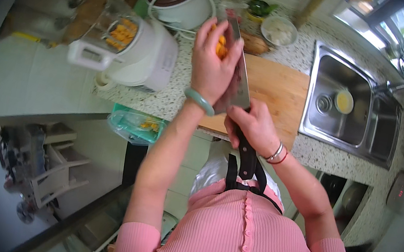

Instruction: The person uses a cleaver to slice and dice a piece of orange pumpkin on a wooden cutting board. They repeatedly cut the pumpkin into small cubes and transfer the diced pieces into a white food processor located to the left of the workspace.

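Observation:
My right hand (258, 127) is wrapped round the black handle of a cleaver (241, 87), whose broad blade is raised and tilted over the left part of the wooden cutting board (278, 85). My left hand (210, 74) is cupped at the blade's far end, fingers curled round orange pieces (221, 47) that lie between palm and blade. What kind of food they are I cannot tell. To the left stands a white blender (157, 60); its clear jug (105, 8) has similar orange cubes (123, 33) inside.
Behind the board are a brown root-like piece (254, 44), a white bowl (279, 30) and a white pot (180, 15) with a brown lid. A steel sink (337, 132) on the right holds a small bowl (344, 101). A teal bin (124, 109) with orange scraps hangs at the counter's front.

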`<action>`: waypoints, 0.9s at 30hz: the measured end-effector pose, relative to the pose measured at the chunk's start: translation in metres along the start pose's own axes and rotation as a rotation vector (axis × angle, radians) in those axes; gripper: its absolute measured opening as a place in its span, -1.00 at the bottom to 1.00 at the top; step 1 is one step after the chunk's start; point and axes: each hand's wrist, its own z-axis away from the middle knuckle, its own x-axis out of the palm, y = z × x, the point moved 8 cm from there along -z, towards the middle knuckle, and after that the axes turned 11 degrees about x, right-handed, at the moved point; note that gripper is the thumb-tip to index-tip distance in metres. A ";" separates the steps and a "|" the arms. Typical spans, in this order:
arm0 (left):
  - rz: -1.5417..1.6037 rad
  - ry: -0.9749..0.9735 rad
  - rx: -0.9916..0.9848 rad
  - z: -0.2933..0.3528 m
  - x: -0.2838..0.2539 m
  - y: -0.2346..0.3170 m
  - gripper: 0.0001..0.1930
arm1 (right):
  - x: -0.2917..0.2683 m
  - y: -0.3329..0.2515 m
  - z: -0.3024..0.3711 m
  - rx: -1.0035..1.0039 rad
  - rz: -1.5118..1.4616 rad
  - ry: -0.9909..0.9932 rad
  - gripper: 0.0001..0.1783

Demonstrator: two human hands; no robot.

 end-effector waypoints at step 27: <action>-0.156 -0.499 -0.348 -0.144 -0.218 -0.200 -0.74 | 0.148 -0.185 -0.080 -0.177 0.125 -0.171 -0.79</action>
